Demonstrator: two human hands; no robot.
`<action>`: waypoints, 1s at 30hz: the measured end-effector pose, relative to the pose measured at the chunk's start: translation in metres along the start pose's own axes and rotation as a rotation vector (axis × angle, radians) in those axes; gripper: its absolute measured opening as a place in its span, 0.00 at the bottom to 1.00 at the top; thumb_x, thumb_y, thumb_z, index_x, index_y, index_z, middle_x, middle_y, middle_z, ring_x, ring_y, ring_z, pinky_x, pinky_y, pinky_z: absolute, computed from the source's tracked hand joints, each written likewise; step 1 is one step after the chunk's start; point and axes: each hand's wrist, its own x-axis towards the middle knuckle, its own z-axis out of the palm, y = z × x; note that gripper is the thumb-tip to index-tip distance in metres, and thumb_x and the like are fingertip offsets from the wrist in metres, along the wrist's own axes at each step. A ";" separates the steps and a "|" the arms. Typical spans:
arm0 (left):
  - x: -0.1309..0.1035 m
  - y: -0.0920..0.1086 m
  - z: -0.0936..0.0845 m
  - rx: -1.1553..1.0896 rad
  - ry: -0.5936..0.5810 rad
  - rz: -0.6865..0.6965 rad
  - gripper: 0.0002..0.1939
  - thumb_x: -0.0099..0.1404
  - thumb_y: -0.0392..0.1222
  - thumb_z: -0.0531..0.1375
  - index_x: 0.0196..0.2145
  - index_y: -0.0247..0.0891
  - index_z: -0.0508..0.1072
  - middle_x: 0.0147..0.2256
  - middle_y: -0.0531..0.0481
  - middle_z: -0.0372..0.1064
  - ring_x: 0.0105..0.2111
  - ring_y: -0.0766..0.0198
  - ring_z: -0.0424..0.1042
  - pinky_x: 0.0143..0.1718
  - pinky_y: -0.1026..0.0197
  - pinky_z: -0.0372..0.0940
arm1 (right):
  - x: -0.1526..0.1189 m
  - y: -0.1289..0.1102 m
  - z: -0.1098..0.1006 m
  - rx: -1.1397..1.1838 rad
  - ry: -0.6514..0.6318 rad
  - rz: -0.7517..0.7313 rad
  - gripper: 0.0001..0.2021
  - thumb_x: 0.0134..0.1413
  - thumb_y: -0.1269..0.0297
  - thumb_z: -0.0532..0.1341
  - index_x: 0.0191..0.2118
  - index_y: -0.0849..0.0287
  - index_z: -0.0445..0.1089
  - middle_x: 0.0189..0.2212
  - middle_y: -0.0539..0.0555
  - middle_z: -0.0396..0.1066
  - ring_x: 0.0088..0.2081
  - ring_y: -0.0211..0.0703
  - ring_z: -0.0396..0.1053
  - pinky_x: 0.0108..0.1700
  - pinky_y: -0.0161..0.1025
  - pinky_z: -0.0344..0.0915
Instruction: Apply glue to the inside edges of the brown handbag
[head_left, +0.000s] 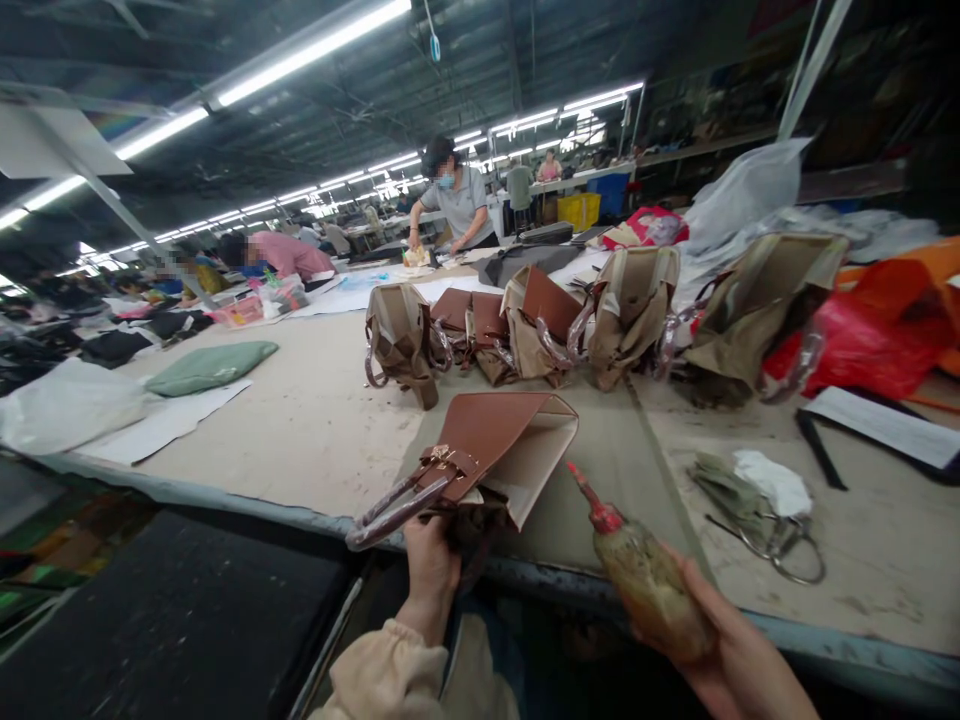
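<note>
A brown handbag with plastic-wrapped handles lies tilted at the table's near edge, its pale-lined opening facing right. My left hand is closed on the bag's underside, near the handles; some of its fingertips are hidden beneath the bag. In my right hand is a dirty, yellowish glue bottle with a red nozzle. The nozzle points up and left, close to the bag's opening but apart from it.
Several part-made bags stand in a row across the table. Scissors and cloths lie at the right, near red and orange bags. A green pouch lies at the left. People work beyond.
</note>
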 end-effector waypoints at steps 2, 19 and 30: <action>0.000 -0.001 0.000 0.000 -0.014 -0.018 0.16 0.42 0.30 0.66 0.33 0.36 0.77 0.32 0.51 0.77 0.32 0.61 0.76 0.37 0.60 0.71 | 0.002 -0.006 0.000 -0.003 0.011 -0.066 0.31 0.49 0.49 0.64 0.59 0.46 0.60 0.55 0.53 0.67 0.49 0.51 0.70 0.41 0.41 0.71; 0.000 -0.008 0.000 0.012 -0.026 -0.013 0.18 0.45 0.31 0.64 0.37 0.37 0.76 0.36 0.50 0.77 0.35 0.59 0.76 0.40 0.57 0.70 | -0.002 -0.017 0.005 -0.100 0.185 -0.292 0.25 0.43 0.53 0.68 0.49 0.49 0.65 0.44 0.50 0.72 0.41 0.45 0.72 0.36 0.31 0.71; -0.001 -0.008 0.001 0.002 0.003 0.010 0.17 0.44 0.32 0.64 0.36 0.36 0.77 0.37 0.49 0.77 0.36 0.59 0.75 0.41 0.58 0.69 | -0.031 -0.026 0.027 -0.891 0.420 -0.999 0.17 0.48 0.54 0.63 0.45 0.49 0.65 0.47 0.54 0.64 0.49 0.58 0.62 0.56 0.56 0.55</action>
